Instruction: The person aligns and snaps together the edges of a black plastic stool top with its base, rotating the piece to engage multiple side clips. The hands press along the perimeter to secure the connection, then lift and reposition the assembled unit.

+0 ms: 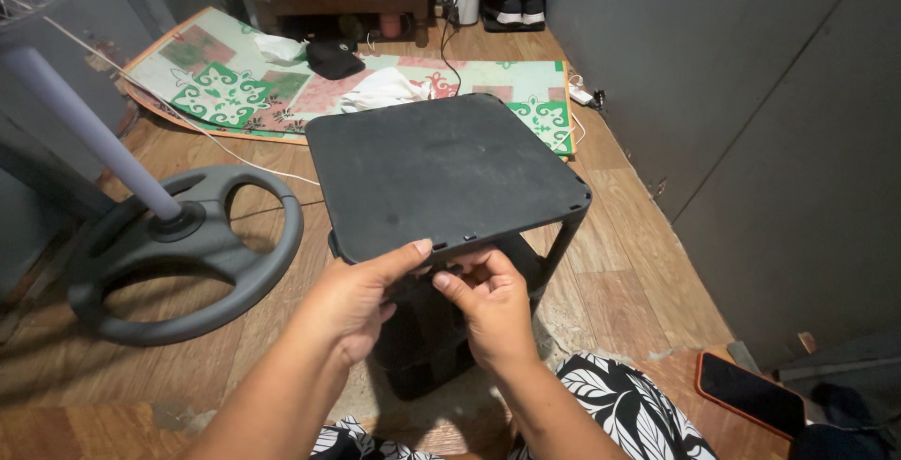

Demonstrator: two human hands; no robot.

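Note:
A black plastic shelf rack [441, 174] with a flat square top stands on the wooden floor right in front of me. My left hand [361, 300] grips the near edge of the top panel, thumb on its upper face. Beside it, my right hand [488, 305] pinches something small and dark just under the same edge; what it holds is too hidden to name. A lower black tier [422, 347] shows beneath my hands.
A standing fan's grey ring base [183, 253] and pale pole [84, 127] are at left. A patterned mat [235, 84] with cloths and a black cap lies behind. A grey wall runs along the right. A phone in an orange case [751, 394] lies at lower right.

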